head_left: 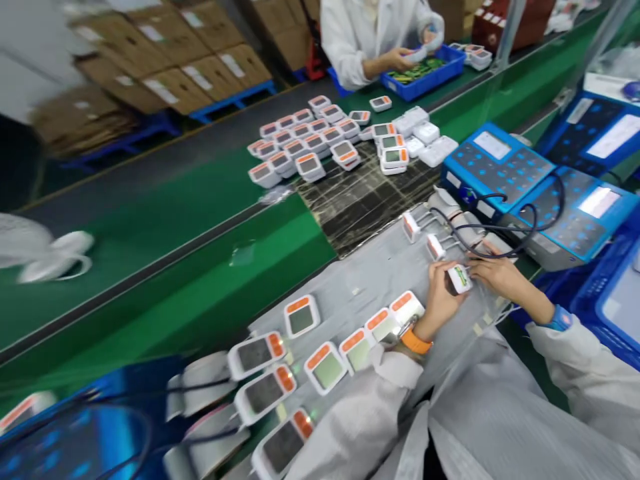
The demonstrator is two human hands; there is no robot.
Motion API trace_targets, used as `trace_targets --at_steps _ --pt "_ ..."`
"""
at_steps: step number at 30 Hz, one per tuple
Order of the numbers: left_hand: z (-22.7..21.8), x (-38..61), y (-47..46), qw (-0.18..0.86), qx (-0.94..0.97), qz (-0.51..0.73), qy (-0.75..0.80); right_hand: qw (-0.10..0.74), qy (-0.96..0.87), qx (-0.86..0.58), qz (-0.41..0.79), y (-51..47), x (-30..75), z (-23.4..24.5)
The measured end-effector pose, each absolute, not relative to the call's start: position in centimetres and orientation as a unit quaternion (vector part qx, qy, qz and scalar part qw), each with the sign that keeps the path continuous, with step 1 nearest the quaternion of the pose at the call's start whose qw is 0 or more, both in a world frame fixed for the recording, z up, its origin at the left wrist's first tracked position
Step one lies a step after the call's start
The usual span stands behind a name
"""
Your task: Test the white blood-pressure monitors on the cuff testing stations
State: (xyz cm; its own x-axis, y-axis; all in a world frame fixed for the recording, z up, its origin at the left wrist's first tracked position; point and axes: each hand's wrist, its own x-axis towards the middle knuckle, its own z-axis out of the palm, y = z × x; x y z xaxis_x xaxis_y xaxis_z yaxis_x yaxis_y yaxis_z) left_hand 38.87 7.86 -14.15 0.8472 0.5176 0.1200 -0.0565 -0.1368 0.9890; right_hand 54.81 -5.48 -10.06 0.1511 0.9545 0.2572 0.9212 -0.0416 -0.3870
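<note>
My left hand (pixel 440 297) and my right hand (pixel 493 273) meet over a small white device (pixel 459 278) with a green mark on its face. Both hands have fingers closed round it, left from the near side, right from the far side. They hold it just above a grey mat (pixel 370 280). Two similar white devices (pixel 423 237) lie on the mat beyond my hands, joined to grey tubes (pixel 480 233). An orange band (pixel 415 341) sits on my left wrist, a blue one (pixel 559 319) on my right.
Several white monitors with orange trim (pixel 320 353) lie along the near mat. More crowd the belt (pixel 320 143) farther off. Blue test boxes (pixel 540 193) stand at the right. Another person in white works at a blue bin (pixel 425 73). Cardboard boxes (pixel 165 60) are stacked behind.
</note>
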Motion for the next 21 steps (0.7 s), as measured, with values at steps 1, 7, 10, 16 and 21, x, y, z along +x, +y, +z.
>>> trace_targets --at_steps 1,7,10,16,21 --pt "-14.1 38.8 7.9 0.642 0.716 0.223 0.160 0.232 -0.649 -0.723 0.034 -5.5 54.7 -9.9" --pt "-13.4 38.5 7.8 0.634 0.724 0.213 0.170 0.208 -0.658 -0.723 0.033 -5.7 54.1 -9.2" --pt "-13.1 38.5 7.8 0.624 0.734 0.204 0.175 0.224 -0.659 -0.717 0.041 -5.7 54.1 -9.0" --pt "-13.3 38.5 7.8 0.639 0.720 0.223 0.153 0.220 -0.659 -0.718 0.040 -5.8 54.2 -9.0" --pt "-13.9 38.5 7.8 0.646 0.712 0.234 0.143 0.200 -0.670 -0.715 0.021 -5.9 54.3 -9.1"
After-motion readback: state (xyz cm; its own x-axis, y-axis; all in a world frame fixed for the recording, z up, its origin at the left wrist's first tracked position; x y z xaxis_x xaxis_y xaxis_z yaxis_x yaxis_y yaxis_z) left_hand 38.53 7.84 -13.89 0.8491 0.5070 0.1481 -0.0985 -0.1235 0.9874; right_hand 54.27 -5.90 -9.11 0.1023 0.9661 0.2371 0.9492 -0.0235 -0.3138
